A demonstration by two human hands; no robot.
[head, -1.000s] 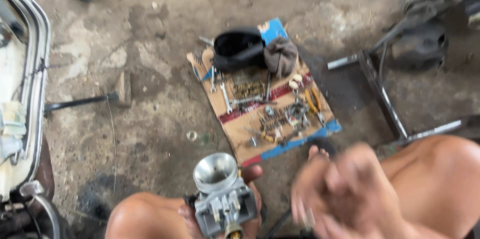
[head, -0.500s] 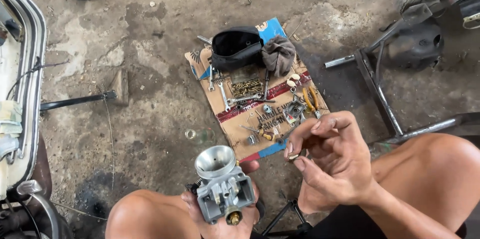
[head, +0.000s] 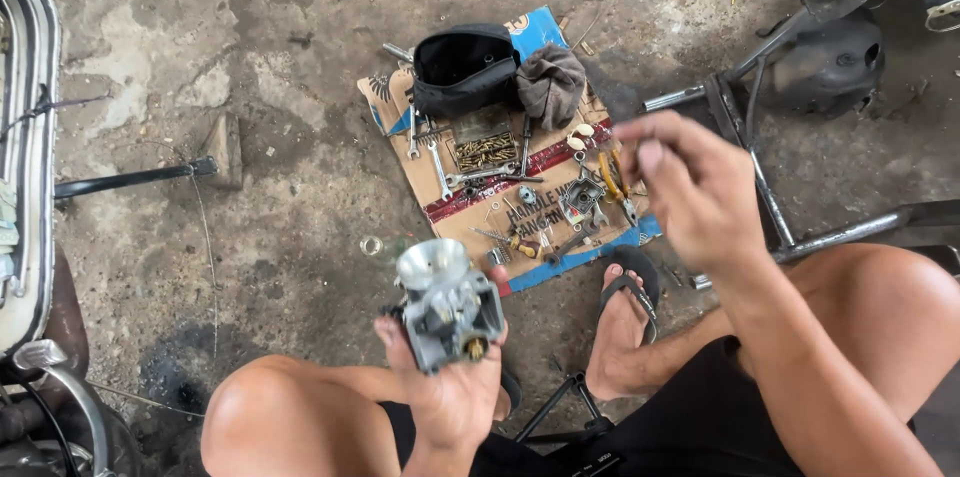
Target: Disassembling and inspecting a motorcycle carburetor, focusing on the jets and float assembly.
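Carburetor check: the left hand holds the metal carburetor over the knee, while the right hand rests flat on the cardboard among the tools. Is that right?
Not quite. The left hand does hold the carburetor, but the right hand is not resting on the cardboard. The head view shows it raised in the air above the tools, fingers pinched together; what they pinch, if anything, is too blurred to tell.

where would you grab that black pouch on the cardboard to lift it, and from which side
Probably by the upper rim of the black pouch, coming from above on its far side. Its mouth gapes open toward the camera, so the rim offers an edge to pinch, and wrenches crowd the near side on the cardboard.
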